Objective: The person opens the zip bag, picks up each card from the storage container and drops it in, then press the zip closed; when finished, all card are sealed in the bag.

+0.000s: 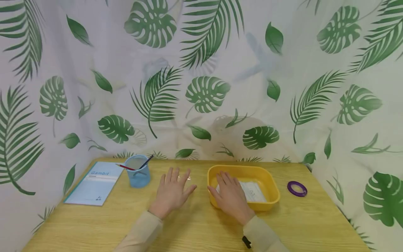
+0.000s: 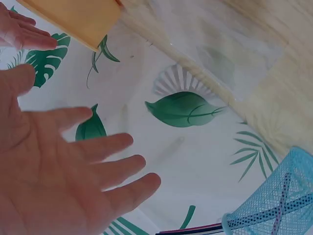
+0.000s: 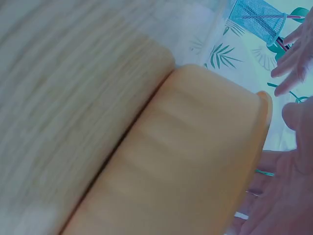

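My left hand lies flat on the wooden table with fingers spread and straight, holding nothing; the left wrist view shows its open palm. My right hand rests over the near left rim of a yellow tray, fingers straight and reaching inside. A white sheet or packet lies in the tray, partly under the fingers. The right wrist view shows the tray's outer wall close up and blurred, with the palm beside it.
A blue mesh cup with pens stands left of my left hand, also in the left wrist view. A light blue booklet lies at the far left. A purple tape ring sits right of the tray. Leaf-print curtain surrounds the table.
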Motion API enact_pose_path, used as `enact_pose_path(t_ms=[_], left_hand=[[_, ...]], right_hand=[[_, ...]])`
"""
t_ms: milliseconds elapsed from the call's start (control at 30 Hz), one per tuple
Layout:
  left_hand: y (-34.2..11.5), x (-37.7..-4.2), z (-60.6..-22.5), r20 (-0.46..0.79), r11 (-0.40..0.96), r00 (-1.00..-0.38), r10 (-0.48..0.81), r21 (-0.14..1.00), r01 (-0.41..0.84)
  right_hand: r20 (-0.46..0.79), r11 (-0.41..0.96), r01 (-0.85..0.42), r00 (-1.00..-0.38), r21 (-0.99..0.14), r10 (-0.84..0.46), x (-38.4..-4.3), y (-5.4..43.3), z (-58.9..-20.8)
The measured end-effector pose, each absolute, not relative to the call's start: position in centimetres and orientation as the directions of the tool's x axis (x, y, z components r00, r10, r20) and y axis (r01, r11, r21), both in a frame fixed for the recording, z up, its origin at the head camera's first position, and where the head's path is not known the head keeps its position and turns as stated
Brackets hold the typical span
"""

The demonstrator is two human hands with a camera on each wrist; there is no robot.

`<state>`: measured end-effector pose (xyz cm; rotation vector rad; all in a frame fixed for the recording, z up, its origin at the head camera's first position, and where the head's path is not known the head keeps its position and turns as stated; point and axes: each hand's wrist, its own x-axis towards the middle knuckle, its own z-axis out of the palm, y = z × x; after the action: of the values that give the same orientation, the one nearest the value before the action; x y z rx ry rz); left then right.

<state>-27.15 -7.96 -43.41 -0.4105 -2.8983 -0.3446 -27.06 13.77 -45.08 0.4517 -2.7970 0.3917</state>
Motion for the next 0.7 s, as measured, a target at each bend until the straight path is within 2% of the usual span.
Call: enact_pose_path(t_ms=[133,233,367,433,533,700], left_hand=[[-8.1,-27.7,-43.7,0.395,0.927,-0.891,0.224,0.196,0.32],[-8.4,-28.1,-43.9,0.441,0.876,-0.88,0.176,0.337,0.344],[-9.4,-29.1,-43.7,0.348,0.695,-0.932,0.105,0.645,0.319],[-10.1,-29.8,-43.8,0.302,0.589,-0.949,0.092,0.752,0.296],[-11.2,-30.7,-44.1,0.251,0.463,-0.962,0.106,0.844,0.271],[-12.7,-31.8,-44.9,0.193,0.363,-0.97,0.15,0.902,0.235]], right_hand=[[0.341,0.865,-0.322,-0.921,-0.385,-0.191,-27.4,13.4,-45.1],[0.343,0.782,-0.298,-0.932,-0.547,-0.115,-27.5,13.2,-45.2],[0.36,0.667,-0.31,-0.931,-0.678,-0.066,-27.9,12.6,-45.1],[0.361,0.626,-0.323,-0.93,-0.71,-0.07,-28.5,12.1,-44.9],[0.324,0.565,-0.323,-0.94,-0.759,-0.102,-29.4,11.3,-44.6],[0.25,0.465,-0.304,-0.952,-0.832,-0.177,-31.0,9.6,-44.4]])
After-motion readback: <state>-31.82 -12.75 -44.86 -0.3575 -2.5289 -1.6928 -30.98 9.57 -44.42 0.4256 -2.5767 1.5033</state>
